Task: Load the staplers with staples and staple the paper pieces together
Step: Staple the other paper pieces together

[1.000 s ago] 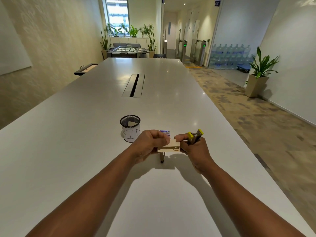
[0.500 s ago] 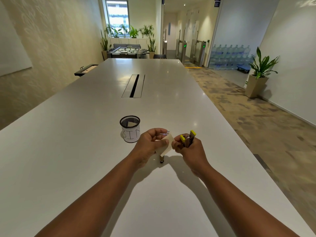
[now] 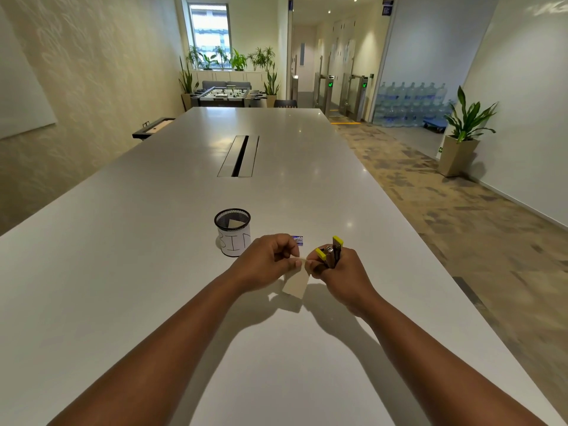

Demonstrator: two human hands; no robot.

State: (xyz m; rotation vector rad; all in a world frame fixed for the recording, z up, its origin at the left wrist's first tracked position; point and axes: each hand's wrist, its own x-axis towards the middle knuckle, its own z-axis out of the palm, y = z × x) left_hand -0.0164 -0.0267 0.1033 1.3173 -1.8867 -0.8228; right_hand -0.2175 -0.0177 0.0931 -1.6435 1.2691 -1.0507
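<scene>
My left hand (image 3: 270, 262) pinches the top corner of beige paper pieces (image 3: 295, 283), which hang down tilted just above the white table (image 3: 153, 272). My right hand (image 3: 341, 273) grips a small black stapler with yellow tips (image 3: 330, 253), jaws apart and pointing up. Its thumb and forefinger also touch the paper's top edge beside my left fingers. A small blue staple box (image 3: 297, 240) lies on the table just behind my left hand, partly hidden.
A black mesh cup labelled BIN (image 3: 232, 236) stands left of my hands with a paper scrap inside. A cable slot (image 3: 239, 155) runs along the table's middle. The table's right edge drops to a carpeted floor with a potted plant (image 3: 464, 133).
The paper has swung from lying flat between my hands to hanging downward. Both hands have lifted slightly and drawn closer. The small dark object seen under the paper before is hidden now.
</scene>
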